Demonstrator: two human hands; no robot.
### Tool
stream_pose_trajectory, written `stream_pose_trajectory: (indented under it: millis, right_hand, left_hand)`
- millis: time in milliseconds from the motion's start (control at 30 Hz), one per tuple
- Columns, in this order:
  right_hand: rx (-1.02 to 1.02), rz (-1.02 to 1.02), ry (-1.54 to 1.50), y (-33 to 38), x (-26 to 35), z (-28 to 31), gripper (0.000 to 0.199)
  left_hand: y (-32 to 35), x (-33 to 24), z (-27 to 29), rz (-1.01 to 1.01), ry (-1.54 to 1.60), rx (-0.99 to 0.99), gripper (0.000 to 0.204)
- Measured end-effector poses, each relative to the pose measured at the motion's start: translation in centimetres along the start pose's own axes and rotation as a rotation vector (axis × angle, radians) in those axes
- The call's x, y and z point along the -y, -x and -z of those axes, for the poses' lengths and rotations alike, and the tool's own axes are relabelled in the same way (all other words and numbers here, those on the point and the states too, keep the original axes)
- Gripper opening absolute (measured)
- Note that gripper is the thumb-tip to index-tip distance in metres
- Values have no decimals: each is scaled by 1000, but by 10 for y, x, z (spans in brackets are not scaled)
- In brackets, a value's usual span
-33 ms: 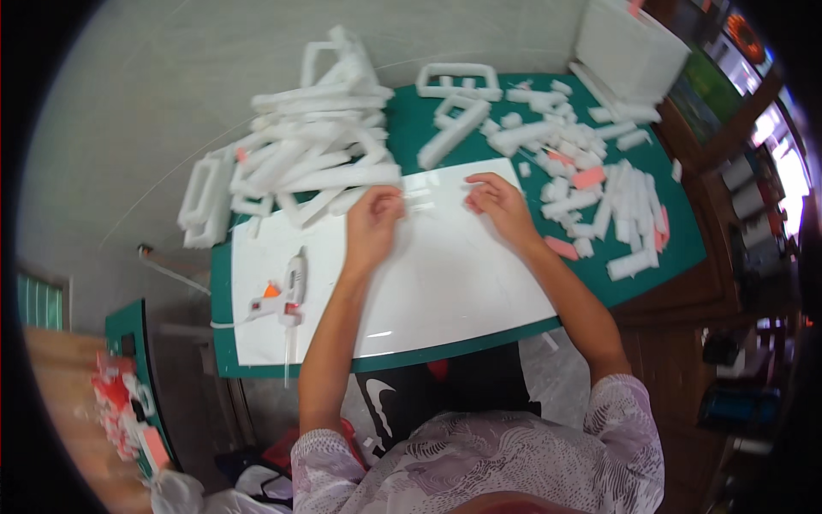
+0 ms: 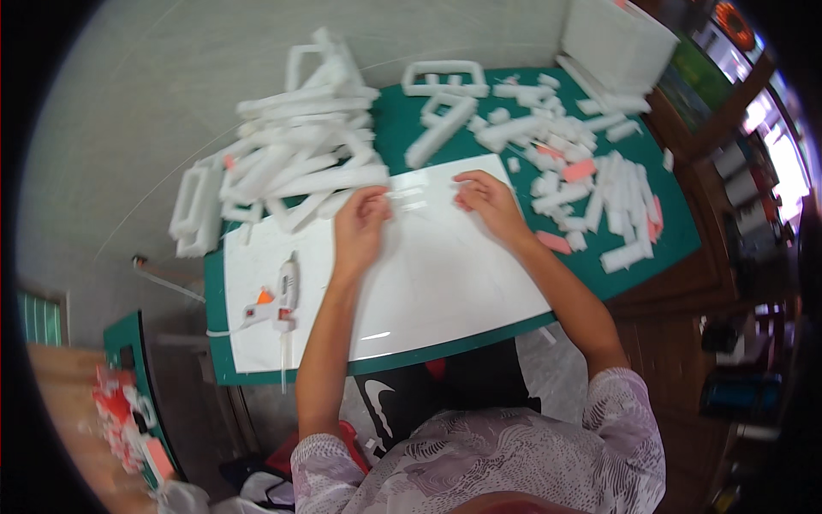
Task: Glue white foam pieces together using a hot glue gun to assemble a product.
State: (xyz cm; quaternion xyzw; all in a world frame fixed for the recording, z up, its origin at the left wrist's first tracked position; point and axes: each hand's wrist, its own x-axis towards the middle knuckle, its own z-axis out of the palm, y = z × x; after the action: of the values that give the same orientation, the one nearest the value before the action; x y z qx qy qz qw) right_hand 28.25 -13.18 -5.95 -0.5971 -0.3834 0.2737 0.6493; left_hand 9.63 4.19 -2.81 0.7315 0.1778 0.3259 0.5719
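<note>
Here both hands (image 2: 360, 224) (image 2: 486, 199) pinch foam strips (image 2: 409, 199) (fingers curled).

Under your hands the white board (image 2: 445, 283) looks smooth and glossy, catching a glint near its front edge. The foam strips (image 2: 300, 163) piled at your left look matt and slightly rough. The glue gun (image 2: 278, 300) is shiny white plastic; the green mat (image 2: 676, 231) seems matt.

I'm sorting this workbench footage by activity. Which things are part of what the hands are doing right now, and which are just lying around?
In use:
left hand
right hand
small white foam strips between the hands
glossy white work board

Lying about:
white glue gun
heap of long white foam bars
scattered white and pink foam offcuts
</note>
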Motion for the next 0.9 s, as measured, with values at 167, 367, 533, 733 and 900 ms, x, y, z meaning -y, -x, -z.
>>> stream_pose_trajectory:
  millis: [167, 367, 533, 733, 900]
  right_hand:
    - [-17, -65, -49, -1, 3, -8, 19]
    - [5, -58, 45, -4, 7, 4, 18]
    - [2, -3, 51, -7, -3, -9, 17]
    - [-13, -32, 59, 4, 3, -14, 18]
    - [-15, 10, 129, 5, -4, -2, 18]
  left_hand:
    - [6, -10, 13, -7, 12, 33, 12]
    - [-3, -16, 13, 137, 98, 12, 11]
    - [-2, -4, 34, 64, 380, -31, 18]
    - [8, -6, 45, 101, 704, 81, 20]
    - [2, -5, 34, 67, 773, 97, 26]
